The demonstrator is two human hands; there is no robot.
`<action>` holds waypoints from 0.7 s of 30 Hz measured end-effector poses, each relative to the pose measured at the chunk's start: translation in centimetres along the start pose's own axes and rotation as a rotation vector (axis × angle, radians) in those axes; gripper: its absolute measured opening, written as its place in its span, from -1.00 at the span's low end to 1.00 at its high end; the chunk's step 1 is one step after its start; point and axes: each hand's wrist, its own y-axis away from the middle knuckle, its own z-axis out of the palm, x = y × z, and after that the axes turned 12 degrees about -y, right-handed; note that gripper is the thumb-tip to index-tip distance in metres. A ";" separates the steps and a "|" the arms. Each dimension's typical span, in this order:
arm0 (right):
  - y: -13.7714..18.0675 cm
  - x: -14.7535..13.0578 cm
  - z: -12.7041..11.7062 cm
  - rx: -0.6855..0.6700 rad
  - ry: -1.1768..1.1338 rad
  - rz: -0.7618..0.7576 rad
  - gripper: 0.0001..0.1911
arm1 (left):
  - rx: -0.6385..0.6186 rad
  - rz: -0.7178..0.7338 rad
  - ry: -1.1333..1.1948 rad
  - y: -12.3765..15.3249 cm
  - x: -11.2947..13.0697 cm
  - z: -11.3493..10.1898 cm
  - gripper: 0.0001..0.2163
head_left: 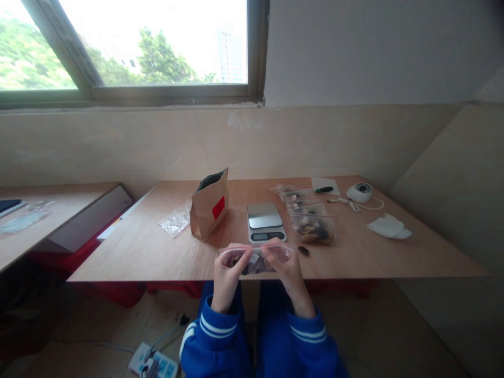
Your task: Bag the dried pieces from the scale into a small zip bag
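A: Fingers first. The fingertips (247,255) of the left hand (227,278) are pinched on the top edge of a small clear zip bag (258,258), left of its middle. The right hand (286,270) is pinched on the same edge, toward the right. Both grips are closed on the bag's pink seal strip.

B: Noted. Bag position?

A: It is held up just over the near edge of the wooden table (157,247), in front of the body. Dark mixed pieces are seen inside; what they are cannot be told.

B: Wrists and sleeves?

A: Blue sleeves (214,336) with white stripes are seen at both cuffs.

B: Surroundings, going outward?

A: A kitchen scale (264,221) is set just behind the bag. A small dark piece (303,250) lies on the table just right of the right hand. Filled zip bags (313,226) are laid in a row to the right of the scale. A brown paper pouch (209,206) with a red label stands open to the left, with an empty clear bag (175,220) beside it. Farther right, a white round device (359,192) with a cord and a folded white cloth (389,227) are recorded. A power strip (154,362) is seen on the floor.
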 end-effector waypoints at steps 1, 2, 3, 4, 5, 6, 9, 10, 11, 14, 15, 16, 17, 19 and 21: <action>0.0 -0.1 -0.1 -0.010 -0.024 0.029 -0.84 | -0.015 0.007 -0.007 0.0 0.0 0.0 -0.82; 0.1 -0.1 -0.2 -0.021 -0.046 0.054 -0.83 | -0.023 0.012 -0.016 -0.1 -0.1 0.0 -0.82; 0.1 -0.2 -0.3 -0.033 -0.062 0.071 -0.82 | -0.024 0.015 -0.026 -0.1 -0.1 0.0 -0.82; 0.1 -0.2 -0.4 -0.047 -0.071 0.077 -0.82 | -0.020 0.015 -0.036 -0.1 0.0 0.0 -0.82; 0.1 -0.3 -0.5 -0.062 -0.072 0.073 -0.82 | -0.014 0.015 -0.045 -0.1 0.0 0.0 -0.81; 0.0 -0.3 -0.6 -0.071 -0.066 0.065 -0.83 | -0.009 0.016 -0.053 -0.2 0.1 0.0 -0.81; -0.1 -0.4 -0.5 -0.053 -0.049 0.061 -0.82 | -0.006 0.027 -0.071 -0.2 0.3 0.0 -0.79; -0.1 -0.5 -0.4 -0.034 -0.047 0.067 -0.82 | -0.003 0.027 -0.076 -0.2 0.4 0.0 -0.78; -0.1 -0.5 -0.3 -0.012 -0.050 0.075 -0.82 | 0.002 0.025 -0.080 -0.2 0.4 0.0 -0.78; 0.1 -0.4 0.1 0.041 -0.078 0.096 -0.81 | 0.033 0.009 -0.091 0.0 0.3 0.2 -0.79; 0.2 -0.4 0.1 0.052 -0.092 0.103 -0.80 | 0.045 0.006 -0.095 0.1 0.2 0.3 -0.79; 0.3 -0.4 0.2 0.057 -0.103 0.108 -0.80 | 0.057 0.005 -0.097 0.2 0.2 0.4 -0.79; 0.3 -0.4 0.2 0.053 -0.111 0.114 -0.80 | 0.067 0.006 -0.100 0.2 0.2 0.5 -0.80; 0.4 -0.5 0.3 0.016 -0.118 0.125 -0.79 | 0.073 0.026 -0.099 0.3 0.3 0.6 -0.80; 0.3 -0.7 0.5 -0.041 -0.123 0.137 -0.77 | 0.064 0.058 -0.092 0.3 0.4 0.6 -0.80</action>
